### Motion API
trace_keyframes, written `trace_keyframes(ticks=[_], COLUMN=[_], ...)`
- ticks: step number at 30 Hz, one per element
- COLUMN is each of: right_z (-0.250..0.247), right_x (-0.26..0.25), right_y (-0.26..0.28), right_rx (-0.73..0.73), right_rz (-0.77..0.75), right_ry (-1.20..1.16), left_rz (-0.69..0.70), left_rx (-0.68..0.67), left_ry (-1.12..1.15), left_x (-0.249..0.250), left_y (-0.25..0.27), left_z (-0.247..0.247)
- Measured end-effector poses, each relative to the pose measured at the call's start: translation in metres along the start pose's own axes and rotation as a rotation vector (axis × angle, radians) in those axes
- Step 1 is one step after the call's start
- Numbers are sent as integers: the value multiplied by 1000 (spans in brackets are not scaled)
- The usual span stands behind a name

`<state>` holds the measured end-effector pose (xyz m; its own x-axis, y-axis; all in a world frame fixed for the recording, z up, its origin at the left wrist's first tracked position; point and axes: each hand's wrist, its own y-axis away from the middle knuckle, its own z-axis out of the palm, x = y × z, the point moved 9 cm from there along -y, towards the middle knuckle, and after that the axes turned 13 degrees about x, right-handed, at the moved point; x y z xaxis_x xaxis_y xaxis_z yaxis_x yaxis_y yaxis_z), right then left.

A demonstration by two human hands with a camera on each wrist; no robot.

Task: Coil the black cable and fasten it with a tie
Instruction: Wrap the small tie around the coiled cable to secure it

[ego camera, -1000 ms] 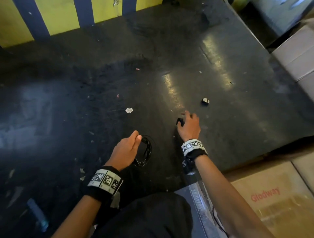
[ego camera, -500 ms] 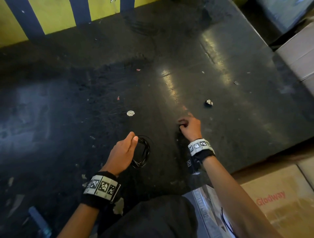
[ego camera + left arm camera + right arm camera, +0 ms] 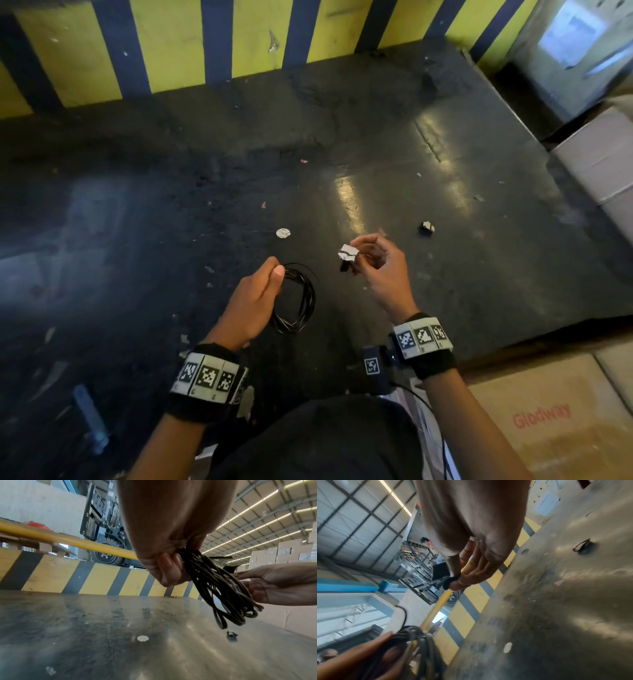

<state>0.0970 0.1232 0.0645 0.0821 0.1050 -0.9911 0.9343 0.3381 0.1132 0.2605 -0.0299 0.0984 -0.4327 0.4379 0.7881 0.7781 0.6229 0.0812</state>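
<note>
My left hand [image 3: 263,291] grips the coiled black cable [image 3: 298,301] by its top, and the loops hang down above the dark table [image 3: 445,274]. The left wrist view shows the thumb and fingers pinching the bundle of cable [image 3: 221,588] together. To the right my right hand [image 3: 373,260] is raised off the table and pinches a small tie [image 3: 347,255], black with a white face. In the right wrist view the tie [image 3: 449,582] shows as a dark strip between thumb and fingertips. The two hands are a short gap apart.
Another small black and white tie [image 3: 427,227] lies on the table right of my right hand. A white round sticker [image 3: 283,233] lies ahead of the coil. A yellow and dark striped barrier [image 3: 239,44] runs along the far edge. Cardboard boxes [image 3: 548,421] stand at the right.
My right hand has picked the tie off the table and lifted it toward the coil. The left hand has kept hold of the coiled cable and raised it slightly.
</note>
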Motion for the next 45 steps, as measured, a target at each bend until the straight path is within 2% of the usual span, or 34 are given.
trace_keyframes(ticks=[7, 10, 14, 16, 20, 28, 33, 38, 42, 45], right_z=[13, 18, 33, 45, 63, 85, 94, 95, 102, 98], right_x=[-38, -54, -78, -85, -88, -90, -91, -89, -70, -58], right_y=[26, 36, 56, 67, 79, 62, 40, 28, 26, 26], right_rx=[-31, -52, -106, -165, -215, -318, -404, -402, -550, -620], right_rz=[-234, -358, -613, -686, -729, -731, -620, -521, -445, -322], right_ry=[-3, 12, 190, 227, 262, 318, 302, 263, 344, 276], left_rz=[86, 118, 136, 135, 121, 94, 50, 22, 6, -7], left_rx=[-68, -109, -106, -104, -75, -4, -4, -27, -65, -77], left_ry=[-50, -181, -360, -353, -226, 33, 60, 114, 160, 148], left_x=[17, 19, 17, 16, 18, 17, 15, 19, 17, 15], left_y=[22, 28, 28, 28, 25, 5, -6, -9, -6, -4], left_z=[-6, -4, -5, -5, -13, -27, -34, -35, -29, -22])
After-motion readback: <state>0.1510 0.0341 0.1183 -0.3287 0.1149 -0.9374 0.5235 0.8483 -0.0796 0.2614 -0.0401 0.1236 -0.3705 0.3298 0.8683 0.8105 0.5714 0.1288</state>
